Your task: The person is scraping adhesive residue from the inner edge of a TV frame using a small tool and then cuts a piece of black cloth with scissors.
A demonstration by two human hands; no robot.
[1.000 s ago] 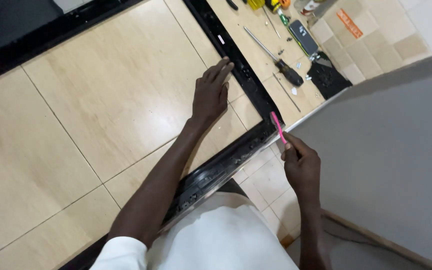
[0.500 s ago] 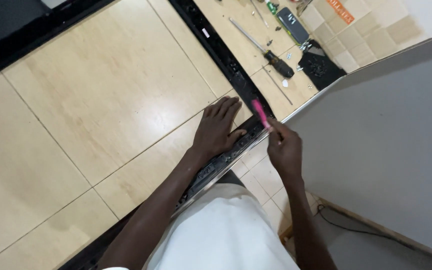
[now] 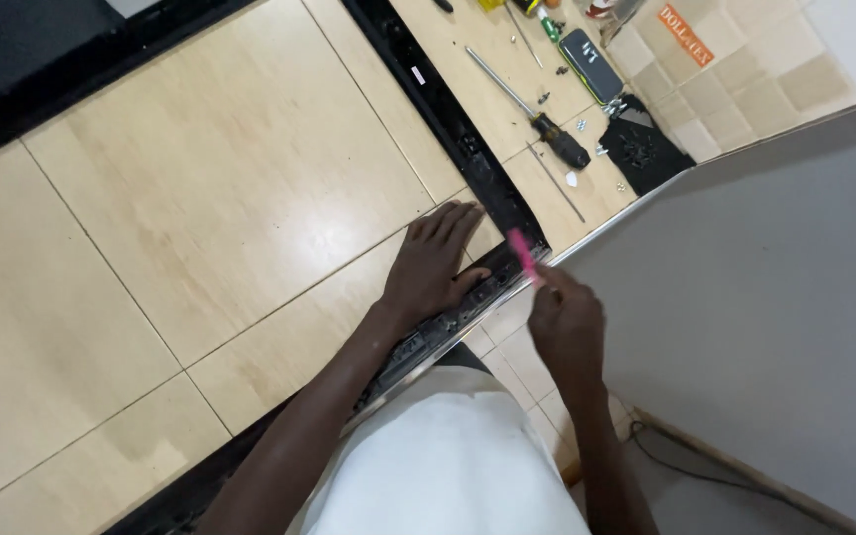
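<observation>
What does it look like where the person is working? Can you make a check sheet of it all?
Surface: glossy beige tiled floor.
Job's things: thin black rectangular frame lying flat on the floor; small pink stick-shaped tool; large grey flat panel beside it.
Clutter: black-handled screwdriver, dark phone, black grille part, small screws.
Grippers: left hand pressed flat on the frame corner; right hand pinching the pink tool.
Cables: thin dark cable under the panel.
Surroundings: white garment of the person.
</observation>
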